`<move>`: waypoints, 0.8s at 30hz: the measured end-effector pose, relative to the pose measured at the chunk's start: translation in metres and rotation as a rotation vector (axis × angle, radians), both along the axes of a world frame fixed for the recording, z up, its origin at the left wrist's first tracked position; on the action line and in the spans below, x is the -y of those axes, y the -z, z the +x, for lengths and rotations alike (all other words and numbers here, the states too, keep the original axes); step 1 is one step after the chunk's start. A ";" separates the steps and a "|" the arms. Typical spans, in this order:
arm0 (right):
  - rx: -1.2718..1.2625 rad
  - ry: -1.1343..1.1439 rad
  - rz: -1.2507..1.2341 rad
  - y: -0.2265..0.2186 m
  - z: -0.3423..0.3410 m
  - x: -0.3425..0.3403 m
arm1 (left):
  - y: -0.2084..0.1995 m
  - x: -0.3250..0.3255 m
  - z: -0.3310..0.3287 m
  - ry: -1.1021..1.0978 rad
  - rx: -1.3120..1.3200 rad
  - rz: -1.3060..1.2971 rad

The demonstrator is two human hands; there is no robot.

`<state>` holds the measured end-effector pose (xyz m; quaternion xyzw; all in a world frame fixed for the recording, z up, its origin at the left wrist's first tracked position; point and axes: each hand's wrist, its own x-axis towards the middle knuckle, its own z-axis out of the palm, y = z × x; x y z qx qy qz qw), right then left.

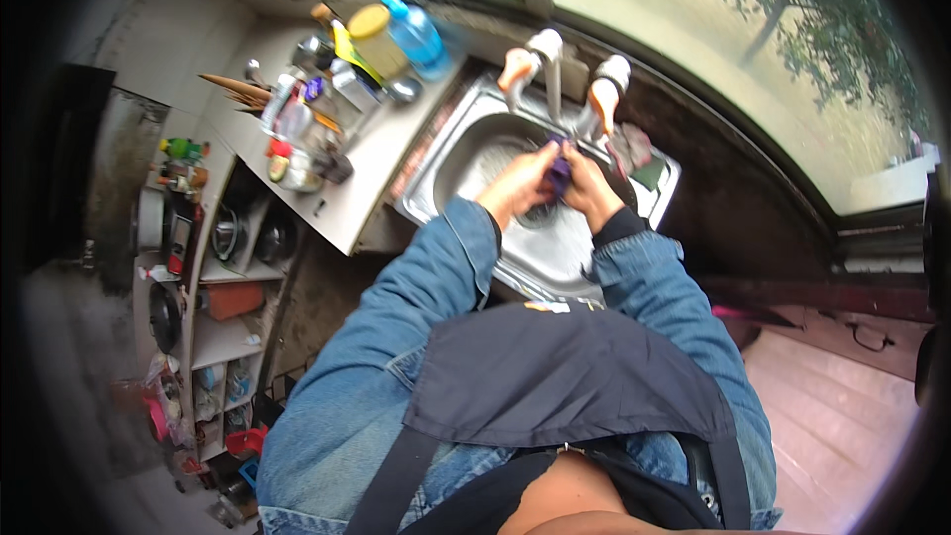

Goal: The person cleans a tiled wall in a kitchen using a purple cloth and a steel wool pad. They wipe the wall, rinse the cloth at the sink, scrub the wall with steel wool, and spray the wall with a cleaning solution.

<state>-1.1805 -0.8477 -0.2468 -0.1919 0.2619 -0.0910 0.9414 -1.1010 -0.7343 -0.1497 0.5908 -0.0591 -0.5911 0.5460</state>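
Both my hands are together over the steel sink (436, 163), under the faucet (555, 89). Between them is a small dark purple thing (559, 176); its kind is too blurred to tell. My left hand (519, 182) has its fingers closed on its left side. From the other side my right hand (592, 184) grips it, fingers bent around its upper part. Much of the purple thing is hidden by my fingers. Below my hands the wet bowl and dark drain (536, 215) show.
Two white-and-orange fittings (606, 97) flank the faucet. A greyish cloth (632, 147) and green pad (650, 174) lie at the sink's right corner. The left counter (355, 200) holds a blue bottle (416, 40), a yellow-lidded jar (374, 35) and several containers. Shelves (223, 342) stand lower left.
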 end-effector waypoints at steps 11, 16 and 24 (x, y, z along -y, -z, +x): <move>-0.405 -0.133 -1.005 0.007 -0.037 0.020 | 0.055 0.034 0.012 -0.128 -0.142 -0.186; -0.416 -0.127 -1.130 -0.007 -0.033 0.015 | 0.055 0.047 0.012 -0.012 -0.327 -0.128; -0.107 0.133 -0.183 -0.026 -0.039 0.006 | 0.068 0.042 0.009 0.048 -0.114 -0.023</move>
